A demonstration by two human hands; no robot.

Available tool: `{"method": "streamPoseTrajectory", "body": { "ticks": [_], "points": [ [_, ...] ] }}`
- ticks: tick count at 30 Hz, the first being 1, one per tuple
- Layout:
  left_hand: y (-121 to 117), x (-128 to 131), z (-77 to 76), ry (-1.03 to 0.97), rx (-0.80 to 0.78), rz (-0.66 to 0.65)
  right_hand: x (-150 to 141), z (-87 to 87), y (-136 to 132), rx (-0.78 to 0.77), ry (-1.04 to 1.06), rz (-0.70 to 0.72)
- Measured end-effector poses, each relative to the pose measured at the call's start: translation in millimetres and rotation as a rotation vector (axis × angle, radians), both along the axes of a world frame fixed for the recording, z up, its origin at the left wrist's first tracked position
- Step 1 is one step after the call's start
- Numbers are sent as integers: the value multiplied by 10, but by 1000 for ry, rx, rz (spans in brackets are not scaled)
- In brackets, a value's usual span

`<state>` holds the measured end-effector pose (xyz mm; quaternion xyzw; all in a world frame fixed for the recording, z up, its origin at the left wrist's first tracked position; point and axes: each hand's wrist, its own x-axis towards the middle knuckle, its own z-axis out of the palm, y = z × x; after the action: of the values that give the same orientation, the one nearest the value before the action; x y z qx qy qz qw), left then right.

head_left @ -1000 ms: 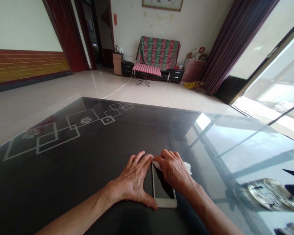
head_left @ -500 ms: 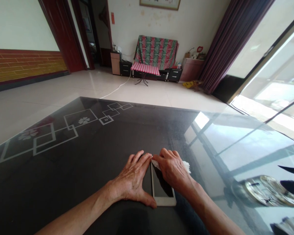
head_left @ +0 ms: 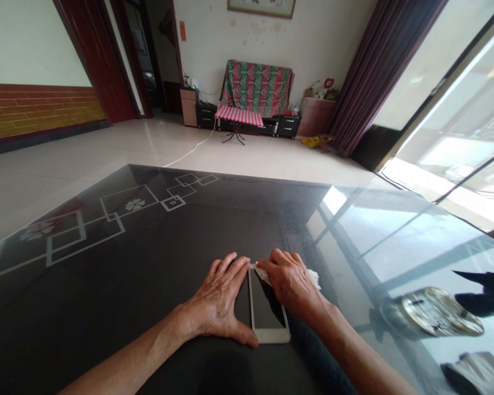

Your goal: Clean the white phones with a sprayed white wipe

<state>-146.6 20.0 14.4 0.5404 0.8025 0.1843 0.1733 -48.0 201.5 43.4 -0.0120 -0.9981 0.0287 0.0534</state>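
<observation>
A white-framed smartphone (head_left: 267, 315) with a dark screen lies face up on the glossy black table (head_left: 168, 236). My left hand (head_left: 218, 304) holds it along its left side, the fingertips at the top left corner and the thumb at the bottom left corner. A crumpled white tissue (head_left: 314, 279) is bunched in the closed fingers of my right hand (head_left: 290, 282), which presses on the upper right part of the screen. My right hand covers part of the phone and most of the tissue.
At the right of the table are a round, shiny glass-like object (head_left: 440, 311), a dark pointed object (head_left: 486, 289) and a grey bundle (head_left: 477, 372). Beyond the table, a small stand with a striped cloth (head_left: 239, 116) is before a cloth-draped object (head_left: 257, 88).
The phone and my left hand have shifted slightly left in view. My right hand stays at the upper part of the screen with the tissue. The whole view has turned slightly right.
</observation>
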Motion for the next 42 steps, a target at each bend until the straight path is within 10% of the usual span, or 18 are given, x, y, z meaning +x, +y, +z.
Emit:
{"method": "streamPoseTrajectory", "body": {
  "ticks": [42],
  "points": [
    [23, 22, 51, 57, -21, 3, 197, 4, -90, -15, -69, -317]
  ]
}}
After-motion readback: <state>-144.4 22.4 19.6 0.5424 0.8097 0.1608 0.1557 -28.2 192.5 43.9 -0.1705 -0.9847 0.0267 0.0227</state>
